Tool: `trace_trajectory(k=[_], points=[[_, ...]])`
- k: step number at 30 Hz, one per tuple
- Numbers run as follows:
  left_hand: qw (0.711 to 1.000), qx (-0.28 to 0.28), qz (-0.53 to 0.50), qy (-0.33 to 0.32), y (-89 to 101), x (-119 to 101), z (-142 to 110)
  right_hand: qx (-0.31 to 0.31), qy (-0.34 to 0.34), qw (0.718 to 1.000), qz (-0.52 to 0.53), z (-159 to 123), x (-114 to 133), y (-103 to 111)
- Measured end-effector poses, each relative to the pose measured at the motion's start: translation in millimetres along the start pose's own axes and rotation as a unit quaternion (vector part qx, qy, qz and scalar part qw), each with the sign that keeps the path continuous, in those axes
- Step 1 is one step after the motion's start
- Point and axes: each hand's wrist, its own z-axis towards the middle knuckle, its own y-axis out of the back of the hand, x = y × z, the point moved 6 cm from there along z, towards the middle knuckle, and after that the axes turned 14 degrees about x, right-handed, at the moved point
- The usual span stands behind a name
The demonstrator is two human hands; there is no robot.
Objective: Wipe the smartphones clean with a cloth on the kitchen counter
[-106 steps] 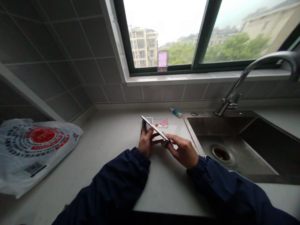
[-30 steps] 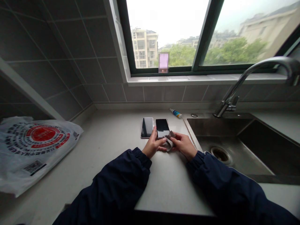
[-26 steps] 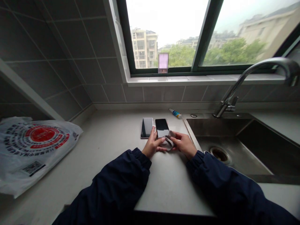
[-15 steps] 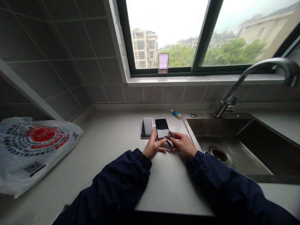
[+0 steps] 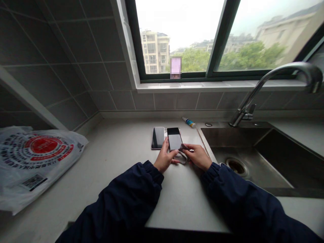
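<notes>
A black phone [image 5: 174,139] is held at its lower left edge by my left hand [image 5: 165,158], with the index finger along its side and the thumb near its bottom. Its screen carries a pale reflection. My right hand [image 5: 198,156] is closed, pinching a soft grey cloth [image 5: 182,158] at the phone's lower right corner. The cloth curves in a loop below the phone, between both hands; part of it is hidden by the fingers. A second phone or similar flat device [image 5: 158,138], with a dark screen and light rim, lies just left of the black phone.
A small white and blue tube [image 5: 188,122] lies behind the phones. To the right are a steel sink [image 5: 255,162] and a curved chrome faucet [image 5: 253,92]. At the left a printed white plastic bag [image 5: 43,158] sits on the pale counter [image 5: 121,148], below tiled walls and a window.
The phone's angle has shifted slightly, so the pale reflection covers more of its screen. My right fingers have moved the cloth a little, and its loop looks flatter.
</notes>
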Motion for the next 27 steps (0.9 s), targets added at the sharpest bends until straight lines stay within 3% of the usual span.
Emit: trace_trajectory(k=[27], points=[[0.999,-0.026,0.044,0.01,5.9,7.6,3.5,-0.001,-0.001,0.999,-0.053,2.4,-5.1,2.1]])
